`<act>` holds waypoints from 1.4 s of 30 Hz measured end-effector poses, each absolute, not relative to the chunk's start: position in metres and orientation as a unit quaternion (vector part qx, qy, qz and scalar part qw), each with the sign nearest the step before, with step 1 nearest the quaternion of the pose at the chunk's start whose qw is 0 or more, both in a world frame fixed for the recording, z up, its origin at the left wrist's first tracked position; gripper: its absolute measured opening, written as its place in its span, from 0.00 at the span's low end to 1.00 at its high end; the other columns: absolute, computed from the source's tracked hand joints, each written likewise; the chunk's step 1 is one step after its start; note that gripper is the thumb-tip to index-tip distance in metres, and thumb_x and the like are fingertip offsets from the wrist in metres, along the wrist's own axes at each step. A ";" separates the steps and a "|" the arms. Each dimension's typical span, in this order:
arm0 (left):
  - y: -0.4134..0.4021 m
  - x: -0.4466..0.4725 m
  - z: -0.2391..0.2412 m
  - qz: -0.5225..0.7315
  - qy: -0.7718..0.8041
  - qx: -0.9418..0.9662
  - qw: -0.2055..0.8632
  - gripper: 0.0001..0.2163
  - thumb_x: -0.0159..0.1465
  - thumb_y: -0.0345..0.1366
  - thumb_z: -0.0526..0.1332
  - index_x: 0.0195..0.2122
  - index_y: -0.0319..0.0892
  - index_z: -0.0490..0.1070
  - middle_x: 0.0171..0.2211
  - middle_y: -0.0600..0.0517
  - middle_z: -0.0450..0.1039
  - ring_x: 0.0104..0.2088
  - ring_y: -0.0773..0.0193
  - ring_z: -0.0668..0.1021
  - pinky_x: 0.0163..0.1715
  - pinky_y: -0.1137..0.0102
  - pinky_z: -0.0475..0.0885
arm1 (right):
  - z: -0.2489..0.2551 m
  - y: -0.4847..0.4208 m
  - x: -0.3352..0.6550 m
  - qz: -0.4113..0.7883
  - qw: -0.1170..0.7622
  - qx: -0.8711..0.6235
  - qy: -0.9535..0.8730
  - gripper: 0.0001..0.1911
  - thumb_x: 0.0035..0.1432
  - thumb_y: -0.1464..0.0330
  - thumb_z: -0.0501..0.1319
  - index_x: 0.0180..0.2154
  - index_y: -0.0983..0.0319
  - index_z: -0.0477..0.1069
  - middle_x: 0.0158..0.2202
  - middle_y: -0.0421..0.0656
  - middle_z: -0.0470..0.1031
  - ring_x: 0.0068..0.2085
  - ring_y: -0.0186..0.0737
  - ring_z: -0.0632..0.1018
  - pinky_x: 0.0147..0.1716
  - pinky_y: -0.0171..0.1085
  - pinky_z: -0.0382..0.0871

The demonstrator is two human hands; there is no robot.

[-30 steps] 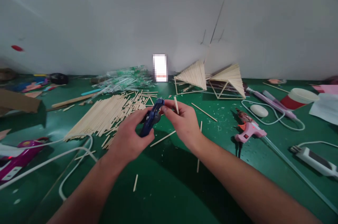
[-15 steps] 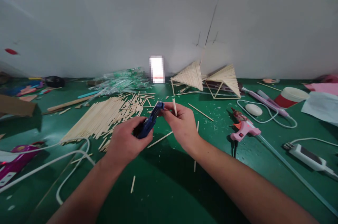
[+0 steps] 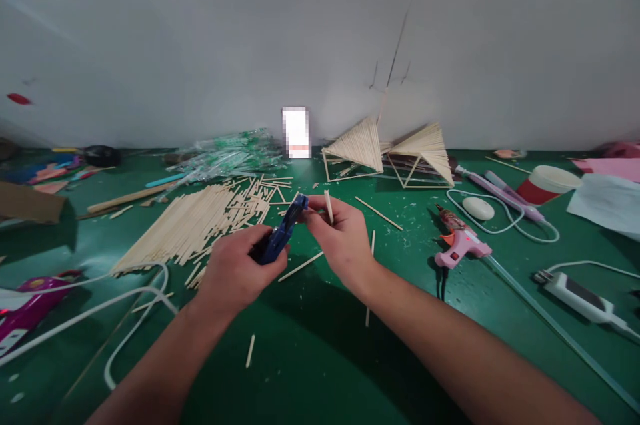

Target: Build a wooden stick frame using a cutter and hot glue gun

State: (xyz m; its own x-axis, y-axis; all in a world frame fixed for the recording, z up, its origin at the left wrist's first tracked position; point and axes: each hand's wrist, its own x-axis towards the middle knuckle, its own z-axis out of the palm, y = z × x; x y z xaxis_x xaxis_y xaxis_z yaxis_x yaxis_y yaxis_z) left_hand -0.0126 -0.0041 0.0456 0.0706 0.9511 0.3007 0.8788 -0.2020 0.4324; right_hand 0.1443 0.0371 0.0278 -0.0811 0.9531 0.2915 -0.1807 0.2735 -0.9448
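Observation:
My left hand (image 3: 240, 261) is closed around a pair of blue-handled pliers (image 3: 280, 238), which tilt up and to the right. The jaw end lies close to the fingertips of my right hand (image 3: 345, 238). That hand is closed on a thin wooden stick (image 3: 329, 206), one end of which sticks up between the fingers. Whether the jaws touch the stick is hidden by the fingers. Beyond and to the left, many similar sticks (image 3: 170, 225) lie in a spread row, with short pieces (image 3: 257, 201) scattered at its right end.
Two fan-shaped stick models (image 3: 357, 151) stand by the white partition (image 3: 200, 58). At right lie a pink glue gun (image 3: 463, 245), a white adapter (image 3: 580, 295) and a red-and-white cup (image 3: 543, 186). A purple glue gun (image 3: 43, 301) and white cables (image 3: 115, 315) are at left.
The pliers and my hands have shifted only slightly, with the pliers' head a little lower. The whole view has moved a touch. Both hands keep their hold.

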 end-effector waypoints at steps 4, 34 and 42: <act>-0.002 -0.013 0.044 0.272 0.623 0.729 0.077 0.09 0.54 0.41 0.60 0.26 0.41 0.71 0.18 0.56 0.68 0.19 0.68 0.68 0.22 0.73 0.61 | 0.026 0.036 0.144 0.483 0.585 -0.354 -0.547 0.08 0.52 0.66 0.61 0.34 0.61 0.77 0.25 0.38 0.73 0.23 0.30 0.65 0.23 0.34 0.60; 0.035 -0.065 0.015 0.164 0.655 0.719 -0.168 0.21 0.62 0.48 0.55 0.48 0.36 0.70 0.42 0.40 0.74 0.46 0.41 0.76 0.42 0.48 0.72 | 0.053 0.073 0.182 0.785 0.597 -0.160 -0.050 0.23 0.63 0.74 0.35 0.28 0.62 0.65 0.17 0.33 0.53 0.16 0.28 0.55 0.17 0.29 0.50; -0.047 0.062 0.040 0.381 0.375 0.836 0.123 0.29 0.59 0.26 0.57 0.62 0.40 0.53 0.59 0.43 0.62 0.59 0.55 0.67 0.59 0.61 0.66 | 0.107 0.091 0.201 0.691 0.718 -0.064 -0.054 0.26 0.64 0.79 0.33 0.23 0.60 0.62 0.16 0.33 0.53 0.15 0.29 0.55 0.17 0.29 0.52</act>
State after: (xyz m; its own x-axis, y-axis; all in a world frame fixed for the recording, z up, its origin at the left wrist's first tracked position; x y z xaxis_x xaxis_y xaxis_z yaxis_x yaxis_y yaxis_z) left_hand 0.0624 -0.0466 0.0404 0.4280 0.7212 0.5446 0.5334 -0.6881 0.4920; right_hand 0.2008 0.0911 0.1066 0.0387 0.9992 -0.0105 -0.9853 0.0364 -0.1670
